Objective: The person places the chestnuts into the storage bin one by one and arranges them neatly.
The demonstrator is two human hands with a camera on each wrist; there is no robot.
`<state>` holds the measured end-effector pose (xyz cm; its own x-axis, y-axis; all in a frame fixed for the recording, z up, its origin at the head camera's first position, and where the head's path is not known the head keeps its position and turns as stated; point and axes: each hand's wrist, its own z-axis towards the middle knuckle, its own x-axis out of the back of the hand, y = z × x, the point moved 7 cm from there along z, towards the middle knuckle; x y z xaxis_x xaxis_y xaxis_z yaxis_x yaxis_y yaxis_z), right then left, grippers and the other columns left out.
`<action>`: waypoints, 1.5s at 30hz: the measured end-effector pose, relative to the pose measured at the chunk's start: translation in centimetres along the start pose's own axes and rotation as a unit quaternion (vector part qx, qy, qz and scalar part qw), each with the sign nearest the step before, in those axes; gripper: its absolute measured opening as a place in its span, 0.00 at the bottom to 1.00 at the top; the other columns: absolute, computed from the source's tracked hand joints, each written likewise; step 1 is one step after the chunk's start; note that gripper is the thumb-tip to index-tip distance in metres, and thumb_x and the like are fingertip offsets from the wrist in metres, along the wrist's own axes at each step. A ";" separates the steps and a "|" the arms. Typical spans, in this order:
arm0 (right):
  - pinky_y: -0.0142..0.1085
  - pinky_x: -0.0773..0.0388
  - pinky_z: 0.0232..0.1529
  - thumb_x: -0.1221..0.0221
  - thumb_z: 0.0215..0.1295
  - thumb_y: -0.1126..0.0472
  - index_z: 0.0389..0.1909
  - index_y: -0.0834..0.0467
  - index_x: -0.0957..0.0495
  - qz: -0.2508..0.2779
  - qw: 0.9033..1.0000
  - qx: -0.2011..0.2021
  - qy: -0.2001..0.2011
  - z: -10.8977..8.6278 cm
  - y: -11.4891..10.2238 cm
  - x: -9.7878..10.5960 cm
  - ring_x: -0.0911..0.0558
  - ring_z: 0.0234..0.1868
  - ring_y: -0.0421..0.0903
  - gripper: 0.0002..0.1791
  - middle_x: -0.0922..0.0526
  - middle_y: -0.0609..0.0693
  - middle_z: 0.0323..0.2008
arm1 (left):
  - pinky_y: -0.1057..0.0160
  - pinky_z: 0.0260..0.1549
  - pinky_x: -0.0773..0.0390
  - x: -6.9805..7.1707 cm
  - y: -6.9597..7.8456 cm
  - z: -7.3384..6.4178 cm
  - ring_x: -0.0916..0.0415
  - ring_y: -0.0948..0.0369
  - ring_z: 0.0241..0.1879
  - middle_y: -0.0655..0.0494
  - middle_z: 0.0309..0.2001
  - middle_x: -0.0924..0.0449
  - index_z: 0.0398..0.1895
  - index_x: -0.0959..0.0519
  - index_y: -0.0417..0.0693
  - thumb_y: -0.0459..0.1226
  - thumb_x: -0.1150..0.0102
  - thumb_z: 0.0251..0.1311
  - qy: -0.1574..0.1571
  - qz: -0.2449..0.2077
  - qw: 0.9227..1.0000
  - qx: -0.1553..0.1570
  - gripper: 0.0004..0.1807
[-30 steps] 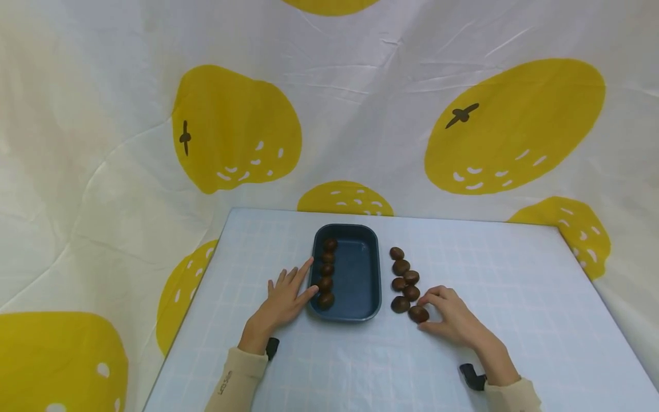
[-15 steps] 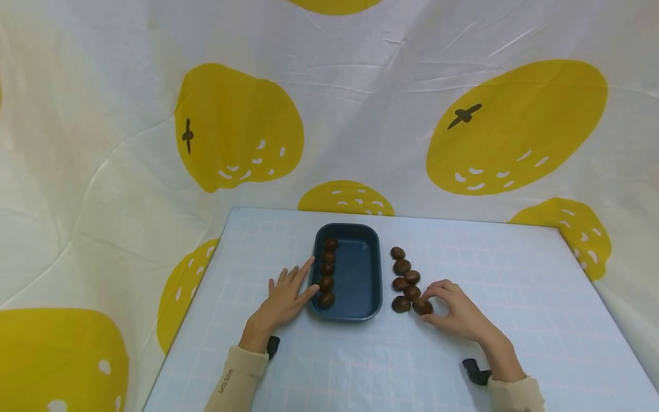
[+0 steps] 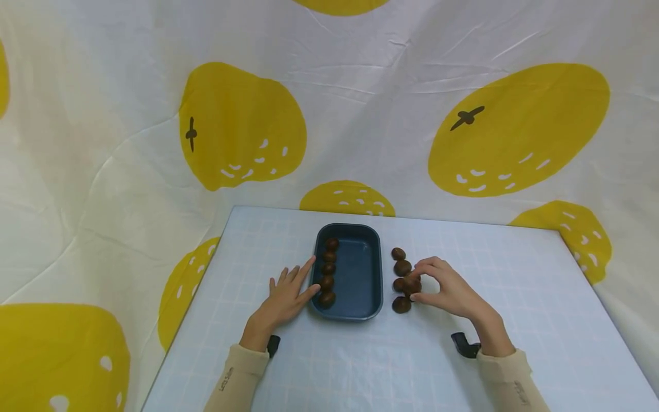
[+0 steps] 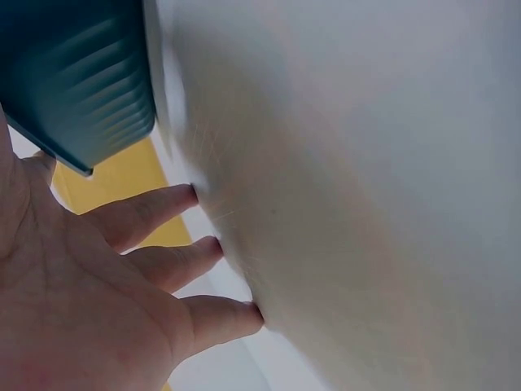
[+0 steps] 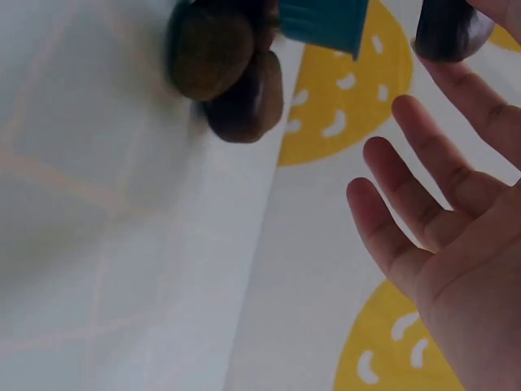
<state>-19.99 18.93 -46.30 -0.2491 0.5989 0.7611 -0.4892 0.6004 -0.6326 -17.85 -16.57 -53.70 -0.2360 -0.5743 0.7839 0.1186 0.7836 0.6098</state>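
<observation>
My right hand (image 3: 450, 290) pinches a brown chestnut (image 3: 412, 284) between thumb and fingertips, above several others on the table. In the right wrist view the held chestnut (image 5: 446, 32) hangs off the table, and the remaining fingers are spread. Loose chestnuts (image 3: 401, 304) lie right of a dark blue tray (image 3: 356, 277); the held one and the hand partly hide some. Inside the tray, several chestnuts (image 3: 328, 268) form a column along the left wall. My left hand (image 3: 280, 303) rests at the tray's left rim, fingers spread; in the left wrist view three fingertips (image 4: 254, 314) touch the table.
A pale checked cloth covers the table (image 3: 515, 286). Behind it hangs a white sheet (image 3: 360, 114) printed with yellow fruit. A black wrist mount (image 3: 465, 345) sits at the right wrist, another (image 3: 273, 346) at the left.
The right hand has lifted a chestnut from the near end of the loose group and carried it up and slightly left, over the others. The left hand has stayed at the tray.
</observation>
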 end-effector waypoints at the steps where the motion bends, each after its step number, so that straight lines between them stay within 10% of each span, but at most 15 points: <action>1: 0.51 0.27 0.55 0.24 0.54 0.58 0.46 0.48 0.17 0.003 1.000 0.002 -0.003 0.4 -0.3 0.0 0.29 0.56 0.47 0.19 0.25 0.45 0.52 | 0.25 0.63 0.66 0.0 0.0 0.0 0.61 0.33 0.75 0.39 0.76 0.48 0.78 0.62 0.84 0.67 0.62 0.71 -0.001 0.001 1.000 0.001 0.37; 17: 0.47 0.24 0.52 0.26 0.57 0.53 0.47 0.49 0.18 0.009 0.993 0.085 -0.079 8.6 -7.5 -1.3 0.31 0.58 0.48 0.18 0.27 0.48 0.57 | 0.25 0.63 0.66 -0.1 0.1 0.0 0.61 0.34 0.75 0.40 0.77 0.48 0.79 0.61 0.82 0.66 0.61 0.71 -0.003 0.004 1.000 0.001 0.37; 29: 0.45 0.28 0.57 0.27 0.58 0.51 0.45 0.50 0.18 -0.012 0.974 0.168 -0.152 14.5 -10.4 -6.4 0.28 0.57 0.47 0.16 0.24 0.48 0.54 | 0.24 0.62 0.66 -0.1 -0.1 0.1 0.60 0.33 0.74 0.40 0.76 0.48 0.79 0.61 0.83 0.67 0.62 0.70 0.003 0.010 1.000 0.008 0.38; 45: 0.35 0.28 0.45 0.25 0.54 0.52 0.39 0.46 0.17 -0.071 0.939 0.149 -0.301 14.5 -10.8 -12.4 0.29 0.44 0.43 0.14 0.27 0.43 0.43 | 0.25 0.63 0.66 -0.1 -0.1 0.0 0.60 0.35 0.75 0.40 0.77 0.48 0.78 0.62 0.85 0.68 0.64 0.70 0.013 0.008 1.000 0.004 0.37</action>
<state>-23.71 -2.61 -46.83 -0.5472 0.0616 0.8347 -0.7430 0.4235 -0.5183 -17.86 -16.57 -53.88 -0.2084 -0.5677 0.7964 0.1138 0.7947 0.5963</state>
